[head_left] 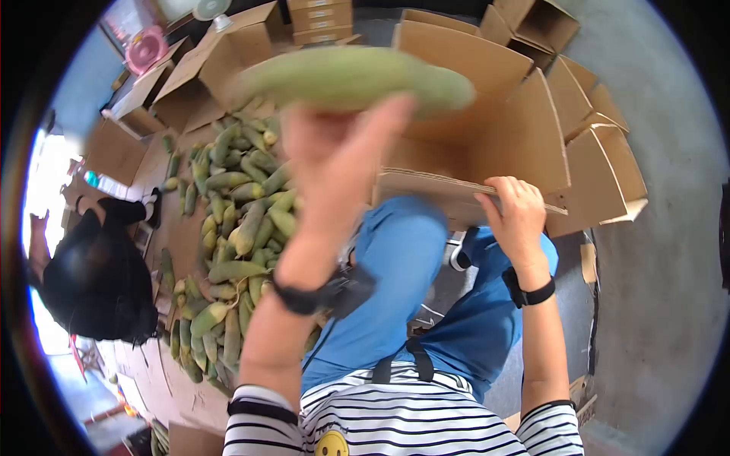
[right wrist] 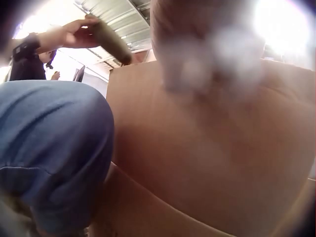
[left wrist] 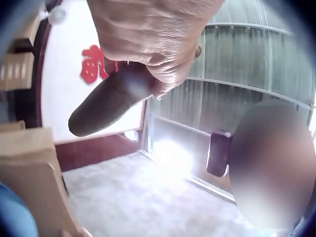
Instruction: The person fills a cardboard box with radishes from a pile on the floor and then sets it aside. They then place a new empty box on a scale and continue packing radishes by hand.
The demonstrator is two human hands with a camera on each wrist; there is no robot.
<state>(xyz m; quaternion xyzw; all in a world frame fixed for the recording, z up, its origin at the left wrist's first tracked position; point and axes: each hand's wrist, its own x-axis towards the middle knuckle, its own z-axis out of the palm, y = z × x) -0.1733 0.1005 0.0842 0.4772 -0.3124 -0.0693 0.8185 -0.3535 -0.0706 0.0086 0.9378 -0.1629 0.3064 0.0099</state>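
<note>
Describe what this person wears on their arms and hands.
Neither the left hand nor the right hand wears a glove. The left wrist has a black strap with a blurred dark unit and thin dark cable; the right has a similar black band. The short sleeves are white with black stripes.

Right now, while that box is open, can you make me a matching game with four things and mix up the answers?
Things:
1. left hand
2. right hand
3. trousers
4. vegetable pile

Matches:
A. blue
B. gripping the edge of the open box
C. heaped on the person's left
D. holding up one long green vegetable

Pairs: 1-D, 2-B, 3-A, 4-C
</note>
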